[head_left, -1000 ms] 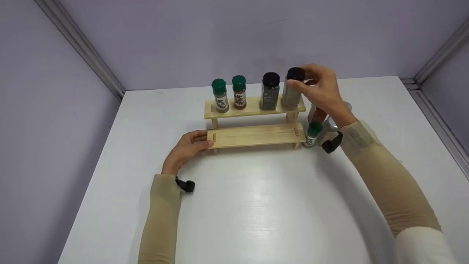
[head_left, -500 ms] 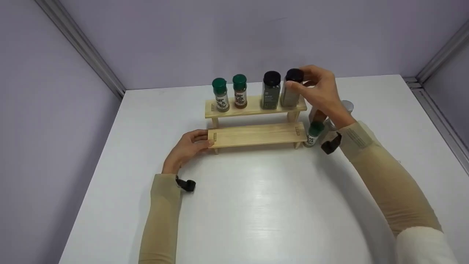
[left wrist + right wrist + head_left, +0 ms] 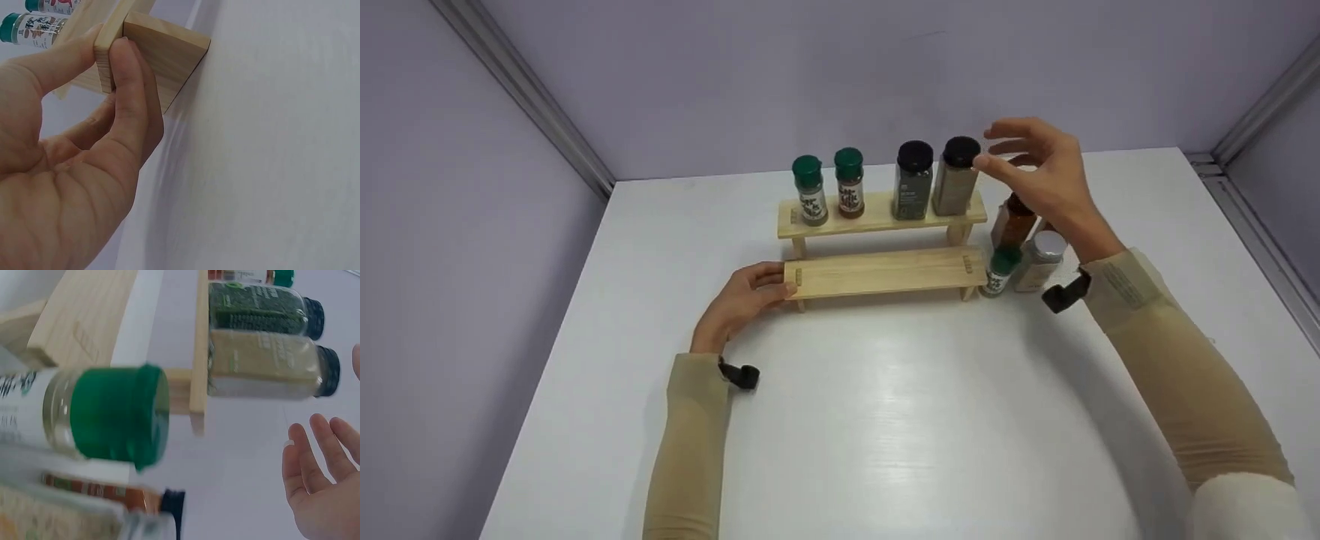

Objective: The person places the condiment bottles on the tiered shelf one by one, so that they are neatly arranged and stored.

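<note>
My left hand (image 3: pixel 741 304) pinches the left end of the lower step of a two-tier wooden rack (image 3: pixel 885 274), thumb on top and fingers beneath, as the left wrist view shows. Beside the upper step, my right hand (image 3: pixel 1046 169) hangs with spread fingers, holding nothing. Just left of its thumb, a black-capped spice jar (image 3: pixel 956 187) of beige powder stands on the upper step's right end. Next to it is a black-capped jar of dark green herbs (image 3: pixel 913 191). Two green-capped spice bottles (image 3: pixel 812 199) (image 3: pixel 850 191) stand further left on that step.
Right of the rack, on the white table (image 3: pixel 840 435), stand a green-capped bottle (image 3: pixel 1000 271), a silver-capped jar (image 3: pixel 1041 262) and a jar with reddish contents (image 3: pixel 1014 223), partly behind my right hand. A wall (image 3: pixel 840 82) rises behind the rack.
My right hand has let go of the beige-powder jar and moved away to the right, uncovering it on the upper step. My left hand keeps its hold on the rack.
</note>
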Motion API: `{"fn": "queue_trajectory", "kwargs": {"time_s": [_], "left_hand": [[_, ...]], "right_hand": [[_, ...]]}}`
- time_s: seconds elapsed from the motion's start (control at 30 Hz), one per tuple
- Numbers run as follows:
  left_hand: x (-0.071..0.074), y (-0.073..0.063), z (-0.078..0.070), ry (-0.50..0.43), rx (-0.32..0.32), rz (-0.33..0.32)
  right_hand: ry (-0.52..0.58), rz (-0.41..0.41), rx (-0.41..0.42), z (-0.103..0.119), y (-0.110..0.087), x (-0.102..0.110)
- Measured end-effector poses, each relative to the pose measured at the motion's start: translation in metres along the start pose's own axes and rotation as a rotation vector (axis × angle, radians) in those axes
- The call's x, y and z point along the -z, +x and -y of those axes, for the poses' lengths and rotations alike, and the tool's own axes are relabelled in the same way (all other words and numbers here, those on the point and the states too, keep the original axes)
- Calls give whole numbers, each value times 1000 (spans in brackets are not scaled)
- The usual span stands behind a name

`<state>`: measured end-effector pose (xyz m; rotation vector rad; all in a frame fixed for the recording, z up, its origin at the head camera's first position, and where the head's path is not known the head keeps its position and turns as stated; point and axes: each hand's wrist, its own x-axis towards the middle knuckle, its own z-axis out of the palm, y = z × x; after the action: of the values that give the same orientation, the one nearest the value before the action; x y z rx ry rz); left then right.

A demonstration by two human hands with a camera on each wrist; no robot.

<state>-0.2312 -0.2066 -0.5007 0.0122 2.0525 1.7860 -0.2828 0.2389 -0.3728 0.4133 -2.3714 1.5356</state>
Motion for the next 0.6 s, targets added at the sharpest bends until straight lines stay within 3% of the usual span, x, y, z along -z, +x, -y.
{"fn": "queue_trajectory", "kwargs": {"time_s": [0.3, 0.6], "left_hand": [[1, -1, -1, -12, 12, -6], [1, 1, 0, -18, -20, 11]], "right_hand": [[-27, 0, 8, -3, -32, 41], [-101, 24, 42, -33, -71, 59]]}}
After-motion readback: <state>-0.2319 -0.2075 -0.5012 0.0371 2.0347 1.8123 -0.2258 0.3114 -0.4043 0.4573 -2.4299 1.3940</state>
